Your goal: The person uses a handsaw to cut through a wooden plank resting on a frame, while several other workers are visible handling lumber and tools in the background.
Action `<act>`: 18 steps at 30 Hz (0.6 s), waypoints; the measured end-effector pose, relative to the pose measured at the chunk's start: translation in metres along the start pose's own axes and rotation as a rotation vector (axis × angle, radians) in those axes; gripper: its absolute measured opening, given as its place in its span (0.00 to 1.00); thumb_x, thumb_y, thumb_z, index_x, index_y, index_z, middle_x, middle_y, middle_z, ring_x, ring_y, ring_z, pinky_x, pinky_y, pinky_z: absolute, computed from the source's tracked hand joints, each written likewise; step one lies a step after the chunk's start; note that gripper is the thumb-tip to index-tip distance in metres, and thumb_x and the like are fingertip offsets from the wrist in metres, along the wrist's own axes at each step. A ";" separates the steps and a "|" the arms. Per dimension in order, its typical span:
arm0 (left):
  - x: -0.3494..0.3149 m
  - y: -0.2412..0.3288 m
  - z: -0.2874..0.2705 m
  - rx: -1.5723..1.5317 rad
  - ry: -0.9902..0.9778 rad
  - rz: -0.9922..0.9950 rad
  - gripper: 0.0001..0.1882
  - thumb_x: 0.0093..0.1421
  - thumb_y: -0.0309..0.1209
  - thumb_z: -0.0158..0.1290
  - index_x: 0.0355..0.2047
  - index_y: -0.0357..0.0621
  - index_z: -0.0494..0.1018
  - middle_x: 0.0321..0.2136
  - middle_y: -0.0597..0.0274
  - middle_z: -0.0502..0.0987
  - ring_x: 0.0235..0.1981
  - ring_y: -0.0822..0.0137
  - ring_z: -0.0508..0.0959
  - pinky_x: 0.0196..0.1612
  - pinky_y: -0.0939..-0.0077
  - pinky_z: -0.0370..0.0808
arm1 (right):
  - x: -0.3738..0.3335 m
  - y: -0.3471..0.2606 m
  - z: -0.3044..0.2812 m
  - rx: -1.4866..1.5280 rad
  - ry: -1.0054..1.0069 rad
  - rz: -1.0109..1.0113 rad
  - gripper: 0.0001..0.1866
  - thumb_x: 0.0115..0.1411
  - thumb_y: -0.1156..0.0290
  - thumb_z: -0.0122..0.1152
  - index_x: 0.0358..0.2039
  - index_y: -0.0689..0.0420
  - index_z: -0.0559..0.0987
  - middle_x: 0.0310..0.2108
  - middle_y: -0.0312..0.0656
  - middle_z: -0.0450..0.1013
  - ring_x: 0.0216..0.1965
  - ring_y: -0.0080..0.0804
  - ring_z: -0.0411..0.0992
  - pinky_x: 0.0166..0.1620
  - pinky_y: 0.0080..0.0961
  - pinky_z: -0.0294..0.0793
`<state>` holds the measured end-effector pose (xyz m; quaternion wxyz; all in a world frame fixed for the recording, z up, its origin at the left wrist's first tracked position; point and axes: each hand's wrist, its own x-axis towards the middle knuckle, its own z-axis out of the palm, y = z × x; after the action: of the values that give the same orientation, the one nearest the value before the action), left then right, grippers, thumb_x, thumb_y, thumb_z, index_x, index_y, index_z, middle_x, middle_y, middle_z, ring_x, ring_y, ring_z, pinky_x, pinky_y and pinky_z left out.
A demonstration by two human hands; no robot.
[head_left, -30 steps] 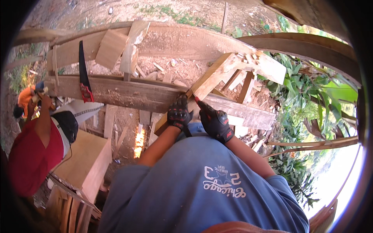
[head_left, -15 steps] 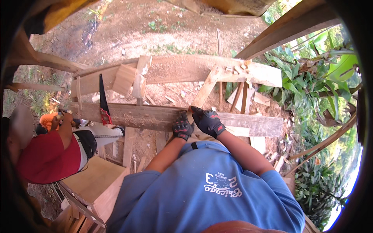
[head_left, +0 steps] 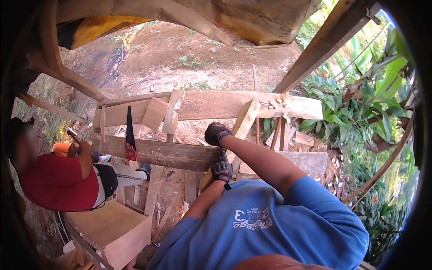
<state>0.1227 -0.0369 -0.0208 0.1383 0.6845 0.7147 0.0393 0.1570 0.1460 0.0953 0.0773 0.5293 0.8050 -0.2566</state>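
Note:
A squared length of timber [head_left: 243, 122] lies slantwise across the two long planks, its near end by my waist. My left hand [head_left: 221, 169], in a black and red work glove, grips this timber near its lower part, over the near plank [head_left: 175, 153]. Reaching across to the left, my right hand [head_left: 217, 134], gloved alike, is closed just beyond the near plank, left of the timber. What its fingers hold, if anything, is hidden.
A handsaw [head_left: 130, 135] with a red handle leans on the near plank. Wood offcuts [head_left: 276, 102] sit on the far plank [head_left: 207, 102]. At left, a person in a red shirt [head_left: 58, 182] holds a tool, beside a wooden box [head_left: 112, 225]. Leafy plants [head_left: 333, 108] grow at right.
The timber's near end now reaches closer to my waist. My right hand has moved forward and left, away from my left hand. The person at left has raised a tool.

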 end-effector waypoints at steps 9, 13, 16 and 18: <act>0.004 -0.018 0.041 0.024 -0.144 0.070 0.30 0.60 0.46 0.61 0.59 0.45 0.76 0.46 0.46 0.85 0.43 0.48 0.86 0.47 0.50 0.81 | -0.154 0.060 0.002 0.386 0.227 -0.207 0.20 0.68 0.62 0.57 0.58 0.53 0.81 0.37 0.56 0.82 0.35 0.58 0.81 0.39 0.50 0.80; 0.029 -0.030 0.059 -0.145 -0.313 0.200 0.38 0.57 0.50 0.63 0.65 0.46 0.71 0.55 0.42 0.81 0.57 0.42 0.79 0.60 0.53 0.76 | -0.197 0.078 0.010 0.565 0.333 -0.294 0.21 0.68 0.66 0.60 0.61 0.50 0.80 0.36 0.49 0.82 0.33 0.50 0.81 0.38 0.45 0.80; 0.060 -0.147 0.117 -0.267 -0.445 0.172 0.44 0.52 0.54 0.67 0.66 0.47 0.71 0.57 0.41 0.80 0.62 0.40 0.78 0.64 0.54 0.75 | -0.231 0.032 -0.068 0.648 0.511 -0.669 0.21 0.63 0.69 0.67 0.57 0.50 0.83 0.33 0.46 0.81 0.30 0.47 0.80 0.35 0.42 0.79; 0.106 -0.132 0.124 -0.295 -0.586 0.238 0.47 0.49 0.56 0.70 0.65 0.46 0.72 0.57 0.41 0.80 0.61 0.41 0.78 0.64 0.53 0.76 | -0.259 0.043 -0.101 0.522 0.668 -0.638 0.21 0.59 0.71 0.71 0.55 0.51 0.85 0.29 0.45 0.81 0.27 0.46 0.79 0.33 0.41 0.78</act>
<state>0.0236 0.0436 -0.1877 0.4293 0.7180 0.5464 -0.0400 0.3215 -0.0015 0.2701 -0.3996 0.3127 0.8161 -0.2767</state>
